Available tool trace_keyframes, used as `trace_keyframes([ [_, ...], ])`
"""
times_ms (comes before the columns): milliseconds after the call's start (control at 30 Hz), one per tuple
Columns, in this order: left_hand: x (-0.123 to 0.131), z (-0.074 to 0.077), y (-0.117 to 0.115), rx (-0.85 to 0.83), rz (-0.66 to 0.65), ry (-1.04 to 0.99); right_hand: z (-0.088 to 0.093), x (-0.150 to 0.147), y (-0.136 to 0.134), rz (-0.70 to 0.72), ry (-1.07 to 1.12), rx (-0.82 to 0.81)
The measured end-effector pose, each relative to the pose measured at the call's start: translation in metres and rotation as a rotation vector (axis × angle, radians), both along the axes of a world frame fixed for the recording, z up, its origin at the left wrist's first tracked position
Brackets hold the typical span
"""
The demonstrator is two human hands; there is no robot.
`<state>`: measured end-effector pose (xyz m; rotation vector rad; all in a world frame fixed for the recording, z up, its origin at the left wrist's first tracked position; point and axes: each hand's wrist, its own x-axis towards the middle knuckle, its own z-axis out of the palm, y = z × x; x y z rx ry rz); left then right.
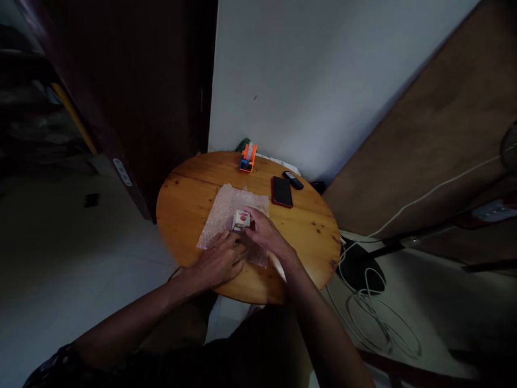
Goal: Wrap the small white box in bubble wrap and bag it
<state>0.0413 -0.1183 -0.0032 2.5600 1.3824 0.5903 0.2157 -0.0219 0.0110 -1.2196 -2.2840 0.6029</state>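
A small white box with red print [241, 220] sits on a sheet of bubble wrap [228, 207], near its middle. My right hand [265, 233] holds the box from its right side, thumb and fingers around it. My left hand [224, 256] lies palm down over the near left part of the bubble wrap, fingers slightly bent and apart, just in front of the box. What lies under the left palm is hidden. The sheet rests on a round wooden table [186, 199].
An orange tape dispenser [247, 157] stands at the table's far edge. To the right of the wrap lie a phone in a red case [281, 192] and a black keypad phone [293, 180]. A white wall rises behind. Coiled white cable [371, 307] covers the floor at right.
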Motion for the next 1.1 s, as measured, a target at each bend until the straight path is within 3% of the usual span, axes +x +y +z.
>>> trace_keyframes([
  [233,0.001,0.002,-0.004,0.013,0.041,0.017,0.002,0.003,-0.001,-0.117,0.14,-0.063],
  [433,-0.001,-0.001,-0.004,0.017,0.016,-0.028,0.012,0.039,-0.009,-0.261,0.269,-0.016],
  [667,-0.001,-0.003,-0.004,0.024,0.029,-0.014,-0.006,0.103,-0.023,-0.49,0.127,0.088],
  [767,-0.002,-0.003,-0.004,0.024,0.03,-0.014,-0.012,0.117,-0.027,-0.497,-0.034,0.113],
  [933,-0.002,-0.002,-0.005,0.013,0.028,-0.019,0.008,0.096,-0.039,-0.493,-0.097,0.335],
  [1100,-0.001,0.0,-0.004,-0.011,0.018,-0.027,0.022,0.039,-0.043,-0.149,-0.036,0.275],
])
